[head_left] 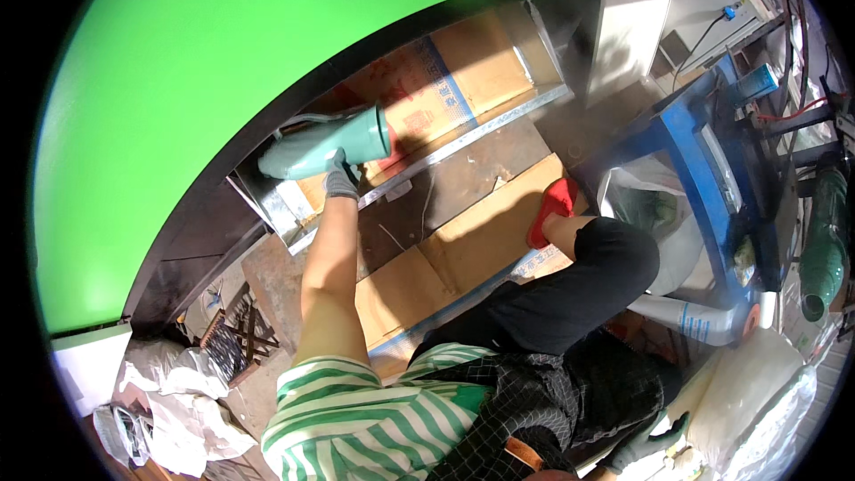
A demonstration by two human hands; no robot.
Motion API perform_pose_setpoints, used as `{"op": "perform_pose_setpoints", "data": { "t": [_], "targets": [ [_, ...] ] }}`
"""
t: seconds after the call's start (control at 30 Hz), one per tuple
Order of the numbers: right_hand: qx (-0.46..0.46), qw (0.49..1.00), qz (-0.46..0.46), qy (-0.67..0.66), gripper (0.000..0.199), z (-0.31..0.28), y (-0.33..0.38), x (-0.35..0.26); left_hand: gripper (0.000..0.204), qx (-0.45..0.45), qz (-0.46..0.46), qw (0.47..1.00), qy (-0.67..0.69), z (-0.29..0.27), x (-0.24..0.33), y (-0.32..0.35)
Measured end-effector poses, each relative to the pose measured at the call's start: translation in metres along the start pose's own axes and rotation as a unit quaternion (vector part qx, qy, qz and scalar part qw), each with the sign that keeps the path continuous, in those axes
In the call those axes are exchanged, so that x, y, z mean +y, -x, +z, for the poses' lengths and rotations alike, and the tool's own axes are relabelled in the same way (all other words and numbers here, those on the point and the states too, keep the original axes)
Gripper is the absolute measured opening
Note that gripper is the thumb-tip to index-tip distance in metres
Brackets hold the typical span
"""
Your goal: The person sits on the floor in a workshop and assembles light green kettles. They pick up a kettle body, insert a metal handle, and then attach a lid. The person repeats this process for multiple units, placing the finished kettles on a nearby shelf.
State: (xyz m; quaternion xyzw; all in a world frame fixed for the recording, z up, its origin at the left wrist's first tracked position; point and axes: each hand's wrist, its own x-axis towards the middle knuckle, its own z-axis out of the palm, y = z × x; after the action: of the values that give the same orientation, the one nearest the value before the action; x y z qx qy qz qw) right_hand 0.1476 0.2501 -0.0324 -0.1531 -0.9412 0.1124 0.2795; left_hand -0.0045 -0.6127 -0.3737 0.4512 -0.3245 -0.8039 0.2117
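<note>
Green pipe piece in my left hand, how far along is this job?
Done: the green pipe piece is picked up, off the cardboard. In hand: the gloved left hand grips it near its flared end. Left: a white pipe fitting lies untouched by the blue frame; right hand rests low.
</note>
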Motion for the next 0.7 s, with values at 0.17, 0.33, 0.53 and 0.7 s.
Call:
{"op": "perform_pose_setpoints", "data": {
  "t": [0.17,0.33,0.53,0.7],
  "targets": [
    [-0.061,0.995,0.001,-0.081,0.062,0.022,-0.008,-0.017,0.109,0.413,0.006,0.847,-0.336,0.038,0.002,0.056],
    [-0.080,0.995,0.017,-0.065,0.056,0.013,0.011,-0.008,0.096,0.207,0.403,0.584,-0.673,0.110,0.025,0.129],
    [-0.143,0.982,0.093,-0.079,0.054,0.013,0.031,0.001,0.078,0.322,0.261,0.421,-0.807,0.038,0.094,0.079],
    [-0.165,0.981,0.084,-0.062,0.051,0.001,0.041,-0.034,0.045,0.155,0.127,0.454,-0.868,0.058,0.117,0.113]
  ]
}}
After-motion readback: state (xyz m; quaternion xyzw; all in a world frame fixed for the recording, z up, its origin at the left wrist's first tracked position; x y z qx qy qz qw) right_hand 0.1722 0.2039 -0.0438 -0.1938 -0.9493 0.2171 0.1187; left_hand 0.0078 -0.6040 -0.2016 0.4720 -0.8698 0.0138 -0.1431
